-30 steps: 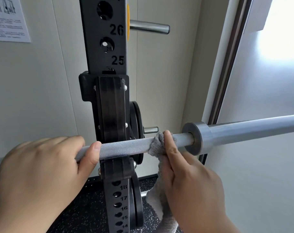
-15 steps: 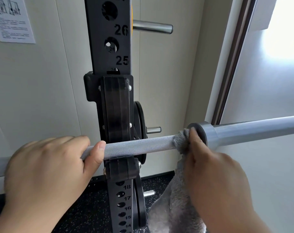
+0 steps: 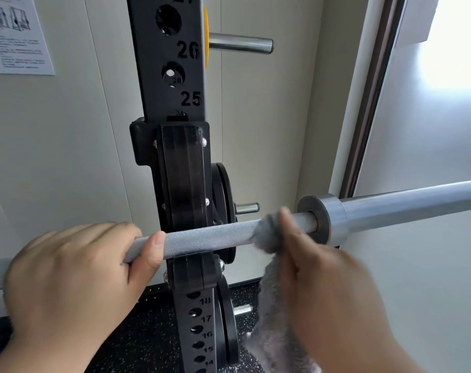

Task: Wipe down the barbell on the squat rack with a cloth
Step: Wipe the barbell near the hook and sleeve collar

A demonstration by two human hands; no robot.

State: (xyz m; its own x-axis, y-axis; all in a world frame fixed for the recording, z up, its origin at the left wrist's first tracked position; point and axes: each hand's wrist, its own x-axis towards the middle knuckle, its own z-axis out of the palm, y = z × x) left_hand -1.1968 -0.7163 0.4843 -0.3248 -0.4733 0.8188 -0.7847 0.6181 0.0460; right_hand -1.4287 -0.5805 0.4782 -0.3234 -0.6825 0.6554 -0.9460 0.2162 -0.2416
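A grey steel barbell [image 3: 210,236] lies across the black J-hook of the squat rack upright [image 3: 179,184], with its knurled shaft in the middle and its collar and sleeve [image 3: 390,208] running off to the right. My left hand [image 3: 70,281] is wrapped around the shaft left of the upright. My right hand [image 3: 328,289], blurred by motion, pinches a grey fluffy cloth [image 3: 269,235] around the shaft just left of the collar. The rest of the cloth hangs down below the bar.
Black weight plates [image 3: 225,211] sit on storage pegs behind the upright. A chrome peg [image 3: 241,45] sticks out higher up. A paper notice [image 3: 16,36] is on the beige wall at top left. Speckled black flooring [image 3: 148,332] lies below; a frosted door [image 3: 431,130] is on the right.
My right hand slid the cloth right to the collar, then back a little to the left. My left hand has kept its grip on the bar.
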